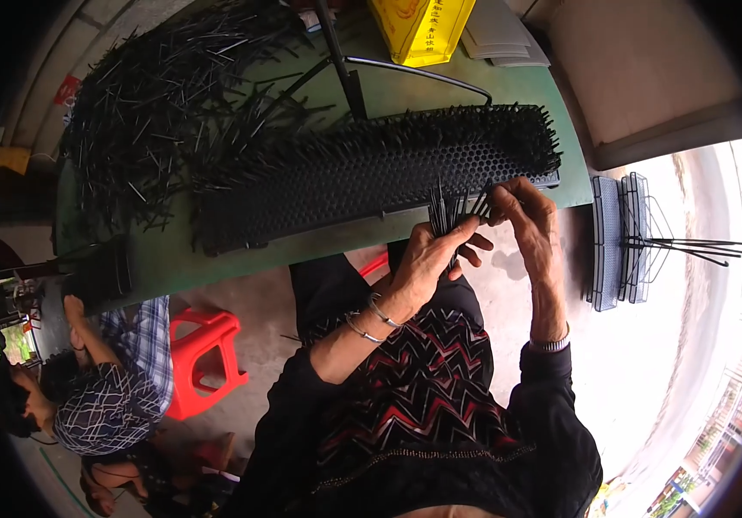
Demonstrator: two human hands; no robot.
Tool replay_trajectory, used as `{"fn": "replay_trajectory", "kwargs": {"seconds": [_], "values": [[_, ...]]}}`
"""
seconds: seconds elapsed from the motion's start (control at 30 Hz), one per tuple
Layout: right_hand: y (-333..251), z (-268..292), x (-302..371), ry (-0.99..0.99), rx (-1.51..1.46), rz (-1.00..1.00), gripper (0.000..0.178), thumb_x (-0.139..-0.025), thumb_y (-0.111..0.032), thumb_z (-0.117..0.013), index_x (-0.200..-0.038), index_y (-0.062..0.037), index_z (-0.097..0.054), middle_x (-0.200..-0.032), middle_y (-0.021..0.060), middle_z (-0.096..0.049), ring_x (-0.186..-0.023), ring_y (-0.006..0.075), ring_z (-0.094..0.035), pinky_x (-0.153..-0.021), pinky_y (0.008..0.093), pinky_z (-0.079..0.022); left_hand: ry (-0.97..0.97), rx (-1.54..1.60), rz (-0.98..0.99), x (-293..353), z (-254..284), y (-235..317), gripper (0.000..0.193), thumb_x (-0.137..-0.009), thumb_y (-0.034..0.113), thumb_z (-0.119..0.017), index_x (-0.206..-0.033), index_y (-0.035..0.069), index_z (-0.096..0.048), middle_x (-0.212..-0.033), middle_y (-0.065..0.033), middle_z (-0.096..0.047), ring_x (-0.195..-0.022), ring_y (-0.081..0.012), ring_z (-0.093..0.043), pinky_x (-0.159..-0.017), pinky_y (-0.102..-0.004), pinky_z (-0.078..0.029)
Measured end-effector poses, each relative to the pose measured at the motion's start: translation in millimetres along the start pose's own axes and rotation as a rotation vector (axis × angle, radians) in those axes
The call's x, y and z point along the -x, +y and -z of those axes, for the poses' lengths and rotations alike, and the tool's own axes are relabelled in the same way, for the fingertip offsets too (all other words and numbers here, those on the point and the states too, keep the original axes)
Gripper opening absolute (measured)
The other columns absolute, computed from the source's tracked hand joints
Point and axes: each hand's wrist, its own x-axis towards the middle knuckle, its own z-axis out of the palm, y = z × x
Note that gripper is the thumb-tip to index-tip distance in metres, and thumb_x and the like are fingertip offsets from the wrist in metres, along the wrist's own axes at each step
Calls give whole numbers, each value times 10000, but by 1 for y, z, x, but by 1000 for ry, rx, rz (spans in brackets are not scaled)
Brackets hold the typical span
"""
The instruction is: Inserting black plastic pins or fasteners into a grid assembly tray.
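My left hand [423,266] is closed round a bundle of thin black sticks [443,214], which fan upward past the thumb. Just to its right, my right hand [530,221] has thumb and fingers pinched on a thin black stick at the bundle's right side; its far end is hidden by the fingers. Both hands are at the near edge of a long black tray with a honeycomb of holes [328,198]. Black sticks [522,134] stand densely in its right end and along its far side, while the nearer holes show bare.
A big loose heap of black sticks [151,104] covers the green table's [160,274] left side. Behind the tray are a black metal stand [349,91] and a yellow box [423,30]. A red stool [207,363] and a seated person [108,406] are at left; wire racks [619,242] at right.
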Motion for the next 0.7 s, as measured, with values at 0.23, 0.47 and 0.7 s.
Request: {"fn": "replay_trajectory", "kwargs": {"seconds": [0.23,0.47,0.7], "values": [[-3,0,-2,-77,-40,-8,198,-942,-138,-603,-1019,42,-575,-797,73,-641,-714,138,-636,-668,259,-510,-23,-15,72,-2,11,-8,318,-944,313,-581,-1061,35,-681,-872,-99,-703,-588,-66,-541,-431,-183,-323],[-4,7,-7,-161,-91,-75,159,-916,-135,-640,-948,17,-602,-796,69,-646,-694,143,-634,-679,265,-514,-134,-62,43,3,14,4,330,-947,289,-569,-1122,27,-665,-940,-106,-713,-596,-68,-579,-424,-184,-329],[-9,12,-5,-131,-73,-61,152,-913,-119,-642,-932,28,-608,-795,81,-644,-684,141,-636,-666,262,-520,-158,-111,82,0,14,3,321,-944,255,-573,-1119,0,-658,-999,-117,-716,-653,-119,-666,-396,-181,-340]]}}
